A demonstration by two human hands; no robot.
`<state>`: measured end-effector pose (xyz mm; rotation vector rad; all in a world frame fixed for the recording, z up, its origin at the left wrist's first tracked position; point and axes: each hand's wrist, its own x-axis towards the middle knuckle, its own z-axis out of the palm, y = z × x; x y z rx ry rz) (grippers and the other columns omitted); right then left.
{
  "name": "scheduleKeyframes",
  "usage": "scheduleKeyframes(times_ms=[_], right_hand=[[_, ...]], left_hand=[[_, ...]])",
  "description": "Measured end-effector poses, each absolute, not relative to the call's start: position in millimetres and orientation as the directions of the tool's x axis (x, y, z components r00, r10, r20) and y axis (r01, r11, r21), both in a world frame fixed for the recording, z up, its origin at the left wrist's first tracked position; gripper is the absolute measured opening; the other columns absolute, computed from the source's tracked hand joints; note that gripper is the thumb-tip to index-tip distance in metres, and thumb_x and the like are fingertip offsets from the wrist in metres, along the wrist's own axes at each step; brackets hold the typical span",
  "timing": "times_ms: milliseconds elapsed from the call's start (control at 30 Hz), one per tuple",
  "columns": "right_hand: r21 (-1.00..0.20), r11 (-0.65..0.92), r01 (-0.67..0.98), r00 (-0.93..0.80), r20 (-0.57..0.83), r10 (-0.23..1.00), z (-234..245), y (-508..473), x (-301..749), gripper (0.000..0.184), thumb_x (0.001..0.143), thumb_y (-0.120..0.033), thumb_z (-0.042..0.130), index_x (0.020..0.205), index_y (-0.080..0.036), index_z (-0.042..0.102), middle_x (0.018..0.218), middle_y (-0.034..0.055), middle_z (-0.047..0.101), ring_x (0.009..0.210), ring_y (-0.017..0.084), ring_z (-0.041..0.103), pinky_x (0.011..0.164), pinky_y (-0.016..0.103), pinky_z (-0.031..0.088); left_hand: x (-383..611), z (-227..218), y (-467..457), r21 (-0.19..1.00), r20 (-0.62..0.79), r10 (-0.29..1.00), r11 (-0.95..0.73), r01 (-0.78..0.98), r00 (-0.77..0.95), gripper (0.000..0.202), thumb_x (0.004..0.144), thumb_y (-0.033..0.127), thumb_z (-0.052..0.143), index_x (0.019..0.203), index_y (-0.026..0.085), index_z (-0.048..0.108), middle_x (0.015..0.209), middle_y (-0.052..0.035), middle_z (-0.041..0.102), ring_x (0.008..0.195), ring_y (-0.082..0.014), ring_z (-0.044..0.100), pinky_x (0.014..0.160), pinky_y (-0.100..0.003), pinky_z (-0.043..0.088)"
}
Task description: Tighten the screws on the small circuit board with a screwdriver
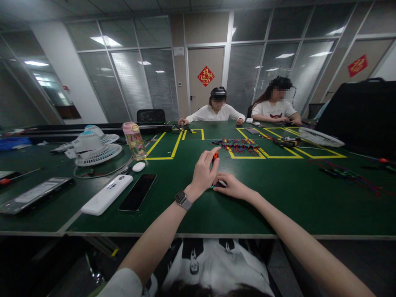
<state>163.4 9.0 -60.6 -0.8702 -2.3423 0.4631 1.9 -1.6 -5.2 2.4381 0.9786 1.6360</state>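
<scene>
My left hand point(205, 170), with a watch on its wrist, is closed around the upright orange-and-black handle of a screwdriver point(215, 156). Its lower end is hidden behind my fingers. Just right of it and lower, my right hand point(231, 185) rests on the table with its fingers closed on a small green circuit board point(213, 187). Only an edge of the board and a dark part by the fingertips show. Beyond my hands lies a bundle of small boards with red and blue wires point(239, 144).
Left of my hands lie a black phone point(138, 192), a white power bank point(107, 194) and a white case point(139, 166). A bottle point(135, 142) and a fan point(94, 148) stand farther back. More wires point(349, 173) lie right. Two people point(216, 109) sit opposite, behind yellow tape outlines.
</scene>
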Motion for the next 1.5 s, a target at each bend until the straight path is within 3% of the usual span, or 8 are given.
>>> scheduleKeyframes(times_ms=[1500], right_hand=[[-0.495,0.729,0.473,-0.610,0.413,0.676,-59.6,8.5,163.1,0.006,0.079,-0.020,0.066,0.081,-0.017,0.063,0.089,0.0051,0.063,0.082,0.018,0.059,0.076,0.030,0.046]], left_hand=[[1.5,-6.0,-1.6,0.393,0.812,0.530,-0.806,0.443,0.244,0.036,0.096,0.024,0.037,0.132,0.022,0.045,0.102,-0.0066,0.056,0.093,-0.0169,0.054,0.085,-0.030,0.045]])
